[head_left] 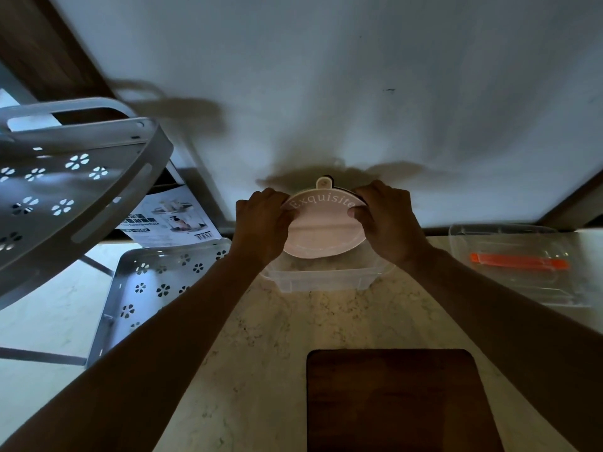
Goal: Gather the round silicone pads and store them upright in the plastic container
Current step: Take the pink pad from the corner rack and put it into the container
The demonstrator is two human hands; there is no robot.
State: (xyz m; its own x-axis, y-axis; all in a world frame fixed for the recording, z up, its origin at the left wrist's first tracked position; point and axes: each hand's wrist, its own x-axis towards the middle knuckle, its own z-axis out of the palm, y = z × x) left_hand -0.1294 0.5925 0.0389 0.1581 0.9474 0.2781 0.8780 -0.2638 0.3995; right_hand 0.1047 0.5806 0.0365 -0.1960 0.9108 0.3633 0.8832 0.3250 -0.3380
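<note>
A round pale pink silicone pad (pixel 323 231) with the word "Exquisite" and a small hanging tab stands upright over the clear plastic container (pixel 321 280) at the far edge of the counter. A darker pad edge shows just behind it. My left hand (pixel 261 223) grips the pad's left rim and my right hand (pixel 388 220) grips its right rim. The pad's lower edge sits at the container's opening; how deep it reaches is hidden.
A clear lid with an orange clip (pixel 518 262) lies to the right. A dark wooden board (pixel 391 399) lies near me. White perforated rack shelves (pixel 75 190) and a printed box (pixel 169 220) stand to the left. The white wall rises behind the container.
</note>
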